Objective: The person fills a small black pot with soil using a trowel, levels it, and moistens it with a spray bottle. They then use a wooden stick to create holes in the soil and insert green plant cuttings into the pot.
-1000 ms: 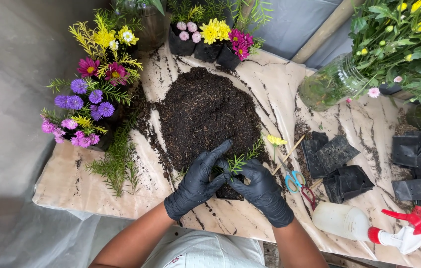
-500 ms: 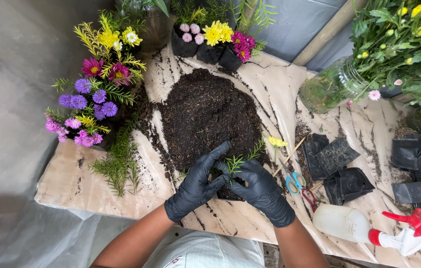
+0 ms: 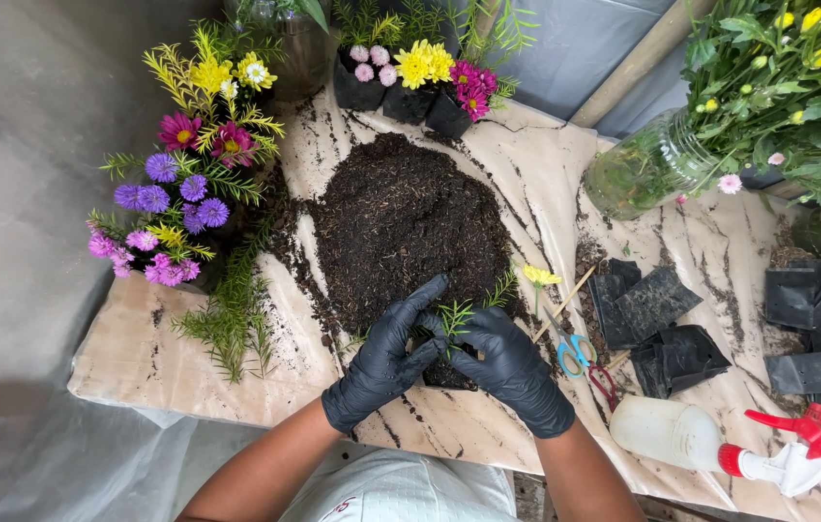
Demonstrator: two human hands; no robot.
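Both my hands wear black gloves and meet at the near edge of a big heap of dark soil [image 3: 401,222]. My left hand [image 3: 386,356] and my right hand [image 3: 507,362] are cupped around a small black nursery bag [image 3: 449,372], mostly hidden between them. A thin green sprig [image 3: 456,314] with needle-like leaves stands up from the bag between my fingers. The fingers press on the soil around the sprig's base.
Potted purple, pink and yellow flowers [image 3: 188,184] stand at the left, more pots [image 3: 415,82] at the back. Scissors [image 3: 580,353], a yellow flower [image 3: 539,275], empty black bags [image 3: 667,324], a spray bottle [image 3: 710,440] and a glass jar [image 3: 643,169] lie to the right on the paper-covered table [image 3: 169,358].
My hands have stayed at the bag and shifted only slightly, the fingers closing a little around the sprig. Nothing else has moved.
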